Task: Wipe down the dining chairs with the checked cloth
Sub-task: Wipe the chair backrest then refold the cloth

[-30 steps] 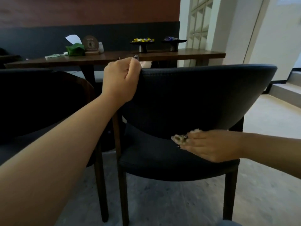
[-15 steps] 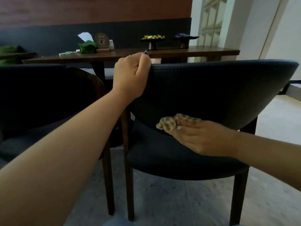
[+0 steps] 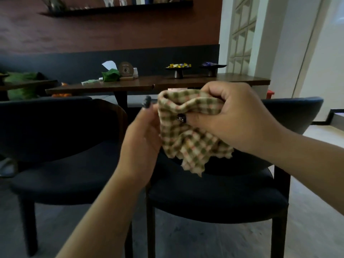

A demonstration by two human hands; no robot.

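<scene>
The checked cloth, beige with green and pink squares, hangs bunched in the air between both hands. My right hand grips its upper part, fingers curled round the fabric. My left hand holds the cloth's left edge, with the fingers behind the fabric. Behind and below the hands stands a dark upholstered dining chair with dark wooden legs. A second, similar dining chair stands to its left. Neither hand touches a chair.
A long dark wooden table runs behind the chairs, carrying a green tissue holder, a round wooden sign and two small pedestal dishes of sweets. Grey floor lies in front; a white wall and step are at right.
My left hand has let go of the chair's backrest top and come to the cloth. My right hand has lifted the cloth off the backrest up in front of me. The view has risen.
</scene>
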